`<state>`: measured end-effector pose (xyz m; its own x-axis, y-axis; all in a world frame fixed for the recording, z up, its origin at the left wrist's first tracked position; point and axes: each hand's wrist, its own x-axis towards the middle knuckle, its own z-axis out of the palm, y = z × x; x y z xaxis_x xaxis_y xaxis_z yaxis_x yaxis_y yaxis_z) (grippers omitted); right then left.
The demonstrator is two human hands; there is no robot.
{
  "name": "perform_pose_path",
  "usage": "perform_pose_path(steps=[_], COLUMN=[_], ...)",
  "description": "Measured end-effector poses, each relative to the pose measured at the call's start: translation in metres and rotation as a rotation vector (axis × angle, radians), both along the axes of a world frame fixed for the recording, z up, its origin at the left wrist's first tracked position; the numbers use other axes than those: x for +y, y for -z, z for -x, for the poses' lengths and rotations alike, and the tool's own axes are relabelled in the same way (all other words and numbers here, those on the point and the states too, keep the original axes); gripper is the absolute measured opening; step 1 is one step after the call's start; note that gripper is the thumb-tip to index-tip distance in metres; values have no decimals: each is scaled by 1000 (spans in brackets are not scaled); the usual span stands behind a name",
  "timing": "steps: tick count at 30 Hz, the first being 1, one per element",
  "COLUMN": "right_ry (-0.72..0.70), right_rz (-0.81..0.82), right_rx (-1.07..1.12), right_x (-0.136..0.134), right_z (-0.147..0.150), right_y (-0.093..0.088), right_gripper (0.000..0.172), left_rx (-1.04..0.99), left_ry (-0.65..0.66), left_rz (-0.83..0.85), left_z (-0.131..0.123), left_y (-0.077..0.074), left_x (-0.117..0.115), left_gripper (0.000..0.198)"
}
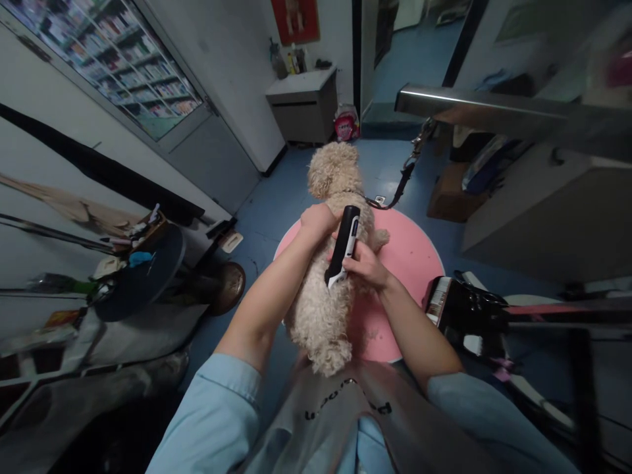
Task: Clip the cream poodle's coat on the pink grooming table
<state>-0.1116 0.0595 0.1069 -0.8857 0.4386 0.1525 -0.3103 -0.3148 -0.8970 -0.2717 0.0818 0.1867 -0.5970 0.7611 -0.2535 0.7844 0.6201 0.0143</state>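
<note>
A curly cream-coloured dog [316, 309] stands with its head facing away from me and its tail toward my apron. My left hand [318, 220] is on its upper back just behind the neck, the fingers bent against the coat and partly hidden. In my right hand [366, 264] is a black and white hair clipper [345, 237], its lower white end touching the fur along the dog's back. Under the dog is a round pink grooming table [409, 257]. A dark leash [405, 184] runs from the dog's neck up to a metal arm [474, 108].
Close on the right is a black bag or case [464, 309] with tools. At left, a dark round stand [162, 270] carries brushes and small items. Farther off are a sink cabinet [301, 112] with bottles, a pink package [346, 124] and a glazed door [197, 145].
</note>
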Motion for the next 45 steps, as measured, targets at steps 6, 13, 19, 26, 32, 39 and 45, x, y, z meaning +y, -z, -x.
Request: perform_pose_path(steps=[6,13,19,26,32,39,45], right_ry=[45,214,15,447,255,75,445], right_rz=[69,49,-81,-67,-262,-335,-230], right_rx=[46,62,-25,5,-30,-111,5], right_x=[-5,-5,-25,-14,-24,-58,-48], right_z=[-19,15,-15,1,9,-36,-29], right_y=[0,-3,15,-11,-23,-4,-21], right_gripper=[69,68,72,64,68,63,59], left_rx=[-109,-161,-161,-178,-148,-201,-273], left_ry=[135,135,-1,-35,-64,-57,54], left_rz=[-166,-231,-301,-313,-340,-374,-453], left_z=[2,7,10,5,6,6,-17], left_y=[-16,-12,-5,-9,-4,-9,-18], left_x=[-39,-87,-83,-83,-80,-89,-150], left_gripper=[56,50,50,50,50,50,52])
